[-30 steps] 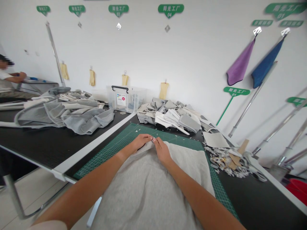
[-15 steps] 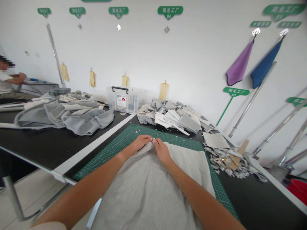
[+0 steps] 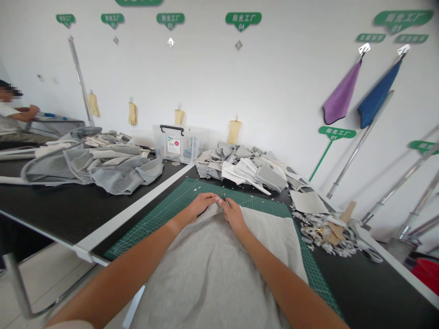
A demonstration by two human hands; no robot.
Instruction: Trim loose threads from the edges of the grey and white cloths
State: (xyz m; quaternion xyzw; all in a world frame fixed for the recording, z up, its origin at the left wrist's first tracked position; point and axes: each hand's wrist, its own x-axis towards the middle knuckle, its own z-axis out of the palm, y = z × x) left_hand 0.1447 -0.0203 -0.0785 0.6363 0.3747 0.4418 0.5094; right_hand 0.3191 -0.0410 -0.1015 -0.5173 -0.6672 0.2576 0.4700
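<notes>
A large light grey cloth (image 3: pixel 212 269) lies over the green cutting mat (image 3: pixel 164 214) in front of me. My left hand (image 3: pixel 201 203) rests with its fingers curled on the cloth's far edge, pinching it. Right beside it, my right hand (image 3: pixel 233 214) is closed on a small dark metal tool (image 3: pixel 224 199), whose tip touches the same edge. The two hands nearly touch each other.
A heap of grey and white fabric pieces (image 3: pixel 243 167) lies beyond the mat, a clear plastic box (image 3: pixel 174 141) behind it. More grey cloth (image 3: pixel 99 162) is piled on the left table, where another person (image 3: pixel 10 114) sits. Scraps and scissors (image 3: pixel 322 230) lie at the right.
The dark tool's tip now shows above my right hand's fingers at the cloth edge. Both hands have stayed in nearly the same place.
</notes>
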